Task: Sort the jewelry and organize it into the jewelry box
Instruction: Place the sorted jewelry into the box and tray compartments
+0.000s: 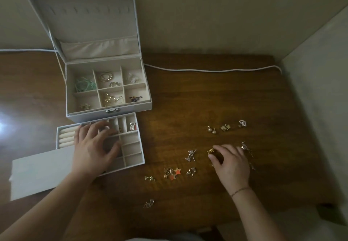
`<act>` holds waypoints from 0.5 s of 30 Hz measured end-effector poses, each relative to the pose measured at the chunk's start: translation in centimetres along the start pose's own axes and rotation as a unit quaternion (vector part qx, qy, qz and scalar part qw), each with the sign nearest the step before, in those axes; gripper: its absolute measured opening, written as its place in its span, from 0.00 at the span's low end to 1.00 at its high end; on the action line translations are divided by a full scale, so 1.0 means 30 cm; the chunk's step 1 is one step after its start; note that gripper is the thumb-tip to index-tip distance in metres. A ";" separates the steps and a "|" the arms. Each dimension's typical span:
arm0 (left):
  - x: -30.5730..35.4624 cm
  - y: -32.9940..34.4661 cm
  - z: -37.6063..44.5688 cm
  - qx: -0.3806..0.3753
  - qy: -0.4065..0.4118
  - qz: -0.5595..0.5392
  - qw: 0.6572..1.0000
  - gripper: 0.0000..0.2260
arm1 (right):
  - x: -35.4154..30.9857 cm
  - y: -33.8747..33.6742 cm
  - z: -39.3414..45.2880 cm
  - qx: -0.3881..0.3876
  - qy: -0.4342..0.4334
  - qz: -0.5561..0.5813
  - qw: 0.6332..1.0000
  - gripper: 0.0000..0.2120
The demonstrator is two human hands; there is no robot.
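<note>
The white jewelry box stands open at the back left, its upper compartments holding a green cord, gold rings and other pieces. Its pulled-out tray lies in front, with ring rolls. My left hand rests on this tray with fingers spread. Several loose earrings lie on the wooden table: pearl drops, orange stars, pin studs. My right hand has thumb and forefinger closed around a small gold earring.
A white cable runs along the table's back edge. A flat white box part lies left of the tray. A wall borders the table on the right. One clear earring sits near the front edge.
</note>
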State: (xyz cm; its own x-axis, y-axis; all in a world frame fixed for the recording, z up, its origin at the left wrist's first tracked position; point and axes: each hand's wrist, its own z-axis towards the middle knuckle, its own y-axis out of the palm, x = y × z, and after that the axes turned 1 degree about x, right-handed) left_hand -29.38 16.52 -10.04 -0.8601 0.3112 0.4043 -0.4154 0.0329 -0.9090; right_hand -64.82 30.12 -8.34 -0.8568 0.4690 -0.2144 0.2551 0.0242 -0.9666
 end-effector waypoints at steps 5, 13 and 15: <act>0.004 -0.003 0.000 0.003 0.003 -0.008 1.000 0.22 | -0.007 -0.002 0.016 -0.002 -0.011 0.002 1.000 0.14; 0.004 -0.007 -0.001 0.004 -0.005 -0.023 1.000 0.22 | -0.027 -0.011 0.022 -0.013 -0.049 -0.013 0.999 0.19; 0.001 -0.004 -0.001 0.006 -0.004 -0.024 1.000 0.21 | -0.033 -0.014 0.027 -0.018 -0.062 -0.024 0.998 0.16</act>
State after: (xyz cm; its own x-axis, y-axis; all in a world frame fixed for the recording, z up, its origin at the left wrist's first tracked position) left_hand -29.36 16.55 -9.90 -0.8419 0.3015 0.4476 -0.4589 0.0363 -0.8877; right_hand -64.44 28.94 -7.82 -0.9165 0.3547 -0.1849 0.2256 0.0765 -0.9712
